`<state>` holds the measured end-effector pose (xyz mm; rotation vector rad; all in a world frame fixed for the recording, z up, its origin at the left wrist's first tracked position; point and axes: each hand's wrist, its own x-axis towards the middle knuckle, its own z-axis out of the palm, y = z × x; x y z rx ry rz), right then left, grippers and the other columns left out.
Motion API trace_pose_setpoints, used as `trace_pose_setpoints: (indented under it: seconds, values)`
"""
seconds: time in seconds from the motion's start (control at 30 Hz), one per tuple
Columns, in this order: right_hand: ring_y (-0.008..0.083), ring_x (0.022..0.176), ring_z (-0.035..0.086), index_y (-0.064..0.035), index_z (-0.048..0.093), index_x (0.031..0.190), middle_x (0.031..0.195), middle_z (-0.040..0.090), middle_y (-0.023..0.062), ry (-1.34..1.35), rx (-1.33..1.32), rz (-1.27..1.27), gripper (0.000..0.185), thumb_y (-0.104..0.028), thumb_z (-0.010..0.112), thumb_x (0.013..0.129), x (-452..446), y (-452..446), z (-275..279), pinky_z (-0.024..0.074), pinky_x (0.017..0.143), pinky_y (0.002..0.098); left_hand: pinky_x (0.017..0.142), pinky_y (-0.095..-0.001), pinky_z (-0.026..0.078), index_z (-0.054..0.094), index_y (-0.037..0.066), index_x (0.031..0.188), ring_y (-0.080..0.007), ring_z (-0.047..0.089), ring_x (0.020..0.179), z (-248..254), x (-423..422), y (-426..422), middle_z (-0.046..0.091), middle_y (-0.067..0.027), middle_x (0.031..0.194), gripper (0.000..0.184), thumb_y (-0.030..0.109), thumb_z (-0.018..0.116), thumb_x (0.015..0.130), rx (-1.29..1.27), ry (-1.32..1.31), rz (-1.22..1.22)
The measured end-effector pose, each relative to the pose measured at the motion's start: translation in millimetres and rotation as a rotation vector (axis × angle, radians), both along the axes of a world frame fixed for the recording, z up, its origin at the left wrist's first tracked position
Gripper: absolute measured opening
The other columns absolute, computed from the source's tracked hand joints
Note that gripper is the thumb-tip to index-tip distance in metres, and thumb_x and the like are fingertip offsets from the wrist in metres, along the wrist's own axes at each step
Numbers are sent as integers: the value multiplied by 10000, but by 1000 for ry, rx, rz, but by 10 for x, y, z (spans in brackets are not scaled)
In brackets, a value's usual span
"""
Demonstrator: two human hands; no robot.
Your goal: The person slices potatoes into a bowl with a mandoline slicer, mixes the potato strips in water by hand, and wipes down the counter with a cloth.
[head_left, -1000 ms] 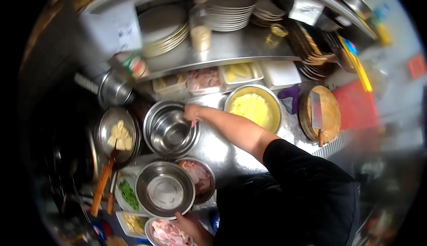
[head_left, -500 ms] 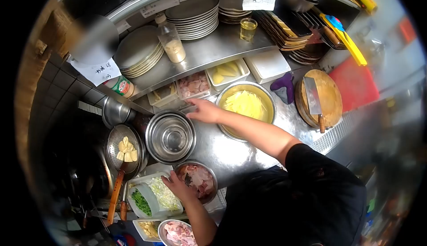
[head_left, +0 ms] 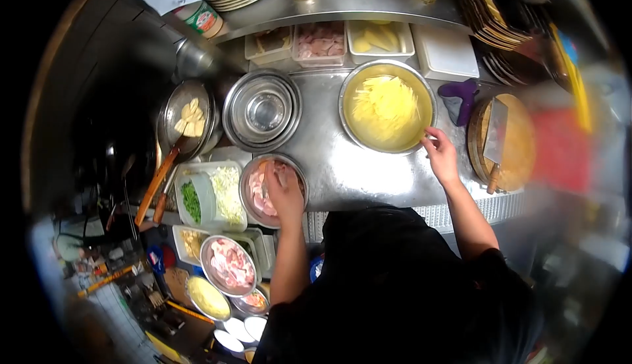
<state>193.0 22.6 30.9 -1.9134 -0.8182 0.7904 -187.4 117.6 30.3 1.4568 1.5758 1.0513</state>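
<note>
Fingers apart, my left hand [head_left: 284,196] is over a steel bowl of raw meat [head_left: 259,193], and its fingertips overlap the meat from this view. My right hand [head_left: 440,153] is at the lower right rim of a large bowl of pale yellow strips in liquid [head_left: 387,108]; thumb and forefinger are close to the rim, with the other fingers bent. Whether they pinch the rim is hard to tell. Nested empty steel bowls [head_left: 265,110] stand on the counter to the left of the yellow bowl.
A cleaver [head_left: 496,133] lies on a round chopping board [head_left: 517,143] at the right. Food tubs [head_left: 320,44] line the back under the shelf [head_left: 349,7]. At the left are a strainer with pale pieces [head_left: 191,119], a vegetable tub [head_left: 227,196] and another meat bowl [head_left: 228,265].
My right hand has left the nested bowls for the yellow bowl's right rim. My left hand let go of an empty bowl, now out of its grasp, and moved over the meat.
</note>
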Motion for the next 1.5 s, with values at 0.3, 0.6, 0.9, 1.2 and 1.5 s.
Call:
trace_pose_setpoints:
  seconds: [0.3, 0.6, 0.9, 1.2, 1.5]
  values:
    - [97, 676, 601, -21, 661, 1248, 881, 705, 82, -11, 12, -50, 321, -114, 694, 943, 171, -713, -385, 498, 628, 263, 1165, -531, 329, 567, -69, 1328, -421, 553, 1284, -546, 251, 1455, 595, -295, 1347, 525, 202, 698, 897, -62, 822, -446]
    - [85, 712, 599, -25, 656, 1236, 901, 704, 64, 132, -67, -149, 283, -116, 662, 967, 228, -1102, -544, 490, 605, 245, 946, -467, 515, 712, -10, 1133, -401, 690, 1013, -512, 66, 1565, 716, -254, 1059, 385, 270, 769, 874, 64, 802, -444]
    - [213, 882, 705, 16, 602, 1307, 1135, 719, 166, 59, -89, -123, 406, -188, 670, 964, 283, -698, -888, 564, 767, 324, 940, -465, 511, 712, -52, 1108, -465, 650, 1088, -574, -188, 1752, 685, -300, 1151, 442, 349, 702, 922, 24, 656, -529]
    - [125, 711, 573, 24, 551, 1163, 872, 585, 61, 609, -110, -272, 308, -214, 648, 994, 241, 49, -927, 597, 649, 271, 940, -472, 515, 699, -22, 1173, -456, 649, 1087, -681, -149, 1740, 665, -302, 1185, 484, 407, 641, 959, -196, 637, -544]
    - [473, 1369, 427, 74, 497, 1374, 1457, 444, 348, -541, 63, -147, 580, -162, 715, 891, 94, 119, -800, 336, 1178, 498, 974, -489, 493, 664, -28, 1199, -450, 615, 1091, -309, 37, 1523, 666, -262, 1153, 331, 99, 669, 893, 289, 686, -506]
